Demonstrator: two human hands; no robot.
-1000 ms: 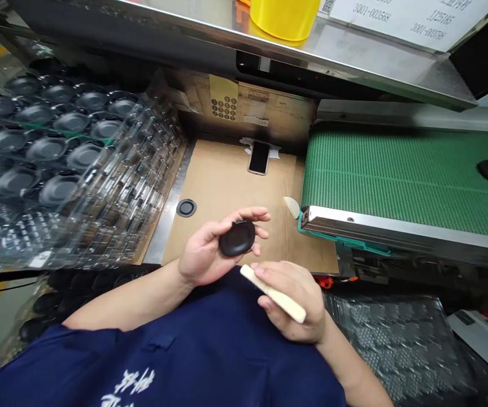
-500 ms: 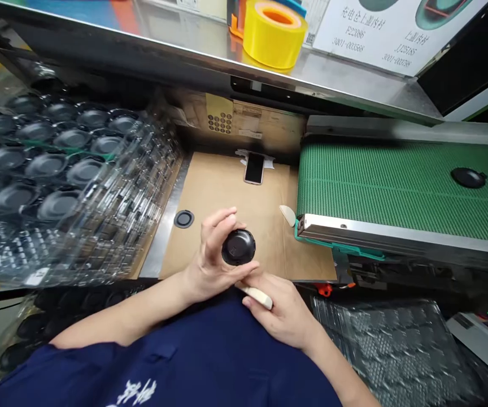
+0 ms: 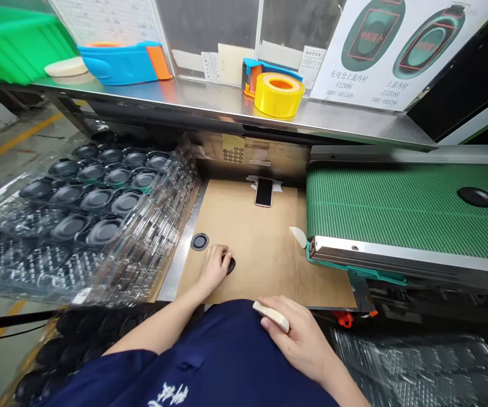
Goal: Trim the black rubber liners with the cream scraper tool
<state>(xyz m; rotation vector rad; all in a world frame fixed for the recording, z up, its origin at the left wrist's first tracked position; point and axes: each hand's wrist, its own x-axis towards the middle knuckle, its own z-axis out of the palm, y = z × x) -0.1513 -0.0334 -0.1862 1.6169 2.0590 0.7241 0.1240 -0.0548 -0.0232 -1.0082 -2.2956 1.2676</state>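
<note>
Head view, clock centred on the cardboard [image 3: 248,237]: one grey disc [image 3: 199,242] at 9, one phone [image 3: 264,194] at 12, one white wedge [image 3: 298,237] at 3; farther out at 3, one black cover [image 3: 476,196] on the green belt [image 3: 379,220].
Left hand [image 3: 214,267], 8 o'clock: fingers bent over one black lid [image 3: 231,265]; cannot tell if pinching.
Right hand [image 3: 297,333], 5 o'clock: thumb and fingers pinch one white pad [image 3: 272,315].

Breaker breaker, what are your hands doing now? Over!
Left hand on black disc, above cardboard. Right hand gripping white pad. Nearest obstacle: grey disc, just beyond left hand.
</note>
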